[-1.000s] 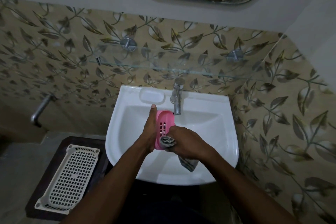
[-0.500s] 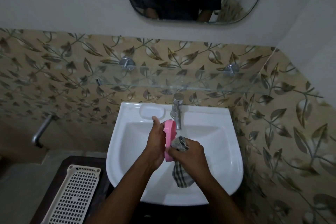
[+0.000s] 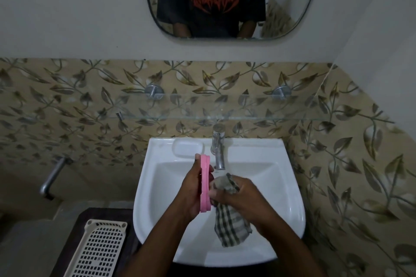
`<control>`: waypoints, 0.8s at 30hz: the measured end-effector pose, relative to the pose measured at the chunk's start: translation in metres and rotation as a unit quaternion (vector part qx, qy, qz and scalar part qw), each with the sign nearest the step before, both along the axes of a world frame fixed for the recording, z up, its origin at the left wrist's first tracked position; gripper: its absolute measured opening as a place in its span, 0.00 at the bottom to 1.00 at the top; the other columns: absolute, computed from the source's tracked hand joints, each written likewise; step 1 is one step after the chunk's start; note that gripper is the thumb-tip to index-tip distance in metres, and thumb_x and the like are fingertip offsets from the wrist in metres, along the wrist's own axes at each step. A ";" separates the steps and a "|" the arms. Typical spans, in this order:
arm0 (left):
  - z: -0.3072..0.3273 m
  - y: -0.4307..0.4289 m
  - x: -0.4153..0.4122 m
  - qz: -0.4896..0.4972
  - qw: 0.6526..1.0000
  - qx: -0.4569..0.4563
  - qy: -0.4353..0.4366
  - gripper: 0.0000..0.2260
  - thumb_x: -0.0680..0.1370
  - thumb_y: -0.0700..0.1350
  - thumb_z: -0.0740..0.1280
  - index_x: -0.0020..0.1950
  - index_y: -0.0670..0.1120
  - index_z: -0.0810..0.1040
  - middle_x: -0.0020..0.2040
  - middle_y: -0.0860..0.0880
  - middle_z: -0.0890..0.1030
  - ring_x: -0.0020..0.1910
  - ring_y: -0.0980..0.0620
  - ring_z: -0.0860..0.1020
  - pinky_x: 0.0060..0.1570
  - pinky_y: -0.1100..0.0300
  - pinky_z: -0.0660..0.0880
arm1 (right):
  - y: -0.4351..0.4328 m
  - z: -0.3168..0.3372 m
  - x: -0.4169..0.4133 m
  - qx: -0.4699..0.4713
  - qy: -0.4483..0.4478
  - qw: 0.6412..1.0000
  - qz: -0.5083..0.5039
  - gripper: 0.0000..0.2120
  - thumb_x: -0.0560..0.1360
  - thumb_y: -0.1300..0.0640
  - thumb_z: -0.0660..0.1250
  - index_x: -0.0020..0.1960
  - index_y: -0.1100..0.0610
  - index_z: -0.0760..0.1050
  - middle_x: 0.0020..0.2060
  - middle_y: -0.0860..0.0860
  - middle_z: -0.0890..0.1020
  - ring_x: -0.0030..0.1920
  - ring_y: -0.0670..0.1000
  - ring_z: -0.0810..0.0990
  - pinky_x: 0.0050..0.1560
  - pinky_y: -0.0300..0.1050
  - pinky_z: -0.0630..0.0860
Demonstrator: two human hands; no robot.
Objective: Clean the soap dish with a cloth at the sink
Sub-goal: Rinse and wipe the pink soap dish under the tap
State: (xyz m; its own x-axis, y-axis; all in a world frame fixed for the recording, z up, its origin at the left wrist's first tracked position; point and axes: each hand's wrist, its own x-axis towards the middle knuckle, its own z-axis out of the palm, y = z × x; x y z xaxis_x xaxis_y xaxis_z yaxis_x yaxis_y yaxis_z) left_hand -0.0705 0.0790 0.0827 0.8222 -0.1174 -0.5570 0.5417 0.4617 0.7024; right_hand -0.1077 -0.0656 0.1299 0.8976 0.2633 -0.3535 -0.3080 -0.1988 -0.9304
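Here the left hand [image 3: 191,195] clamps the pink soap dish [image 3: 204,182] edge-up, so the right hand [image 3: 243,195] (gripping the checked cloth [image 3: 231,225]) can wipe it.

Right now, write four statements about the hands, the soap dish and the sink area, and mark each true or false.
1. The left hand holds the pink plastic soap dish on edge above the white ceramic sink. True.
2. The right hand is idle. False: it grips a checked cloth beside the dish.
3. The cloth's tail hangs below the right hand. True.
4. The white perforated plastic basket sits in the sink. False: it lies outside, left of the sink.
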 end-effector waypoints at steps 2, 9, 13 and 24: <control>-0.005 0.005 0.003 0.026 0.999 -0.003 0.022 0.24 0.80 0.63 0.59 0.41 0.42 0.75 0.27 0.48 0.70 0.21 0.52 0.71 0.21 0.63 0.70 | -0.007 0.010 0.005 -0.012 -0.031 0.999 -0.026 0.07 0.71 0.55 0.76 0.49 0.51 0.83 0.44 0.49 0.86 0.45 0.49 0.85 0.54 0.51 0.81; -0.002 -0.013 0.003 0.022 0.999 -0.033 0.020 0.24 0.81 0.61 0.60 0.55 0.40 0.82 0.47 0.41 0.86 0.42 0.44 0.85 0.47 0.52 0.80 | 0.004 0.040 0.047 -0.140 -0.233 0.960 -0.067 0.12 0.69 0.51 0.76 0.52 0.47 0.82 0.45 0.43 0.84 0.47 0.41 0.81 0.50 0.36 0.75; 0.008 -0.016 0.001 0.010 0.999 -0.049 0.021 0.19 0.82 0.54 0.60 0.38 0.42 0.78 0.25 0.46 0.79 0.20 0.52 0.77 0.22 0.68 0.72 | 0.018 0.027 0.051 -0.278 -0.370 0.885 0.040 0.07 0.72 0.56 0.73 0.50 0.51 0.82 0.46 0.48 0.84 0.47 0.49 0.82 0.50 0.42 0.77; 0.011 -0.004 0.001 0.075 0.985 -0.129 0.091 0.24 0.76 0.58 0.63 0.34 0.38 0.82 0.33 0.40 0.81 0.31 0.44 0.82 0.33 0.56 0.81 | 0.020 0.004 0.013 -0.306 -0.420 0.850 0.083 0.14 0.67 0.59 0.73 0.52 0.48 0.82 0.48 0.45 0.84 0.47 0.47 0.82 0.49 0.36 0.75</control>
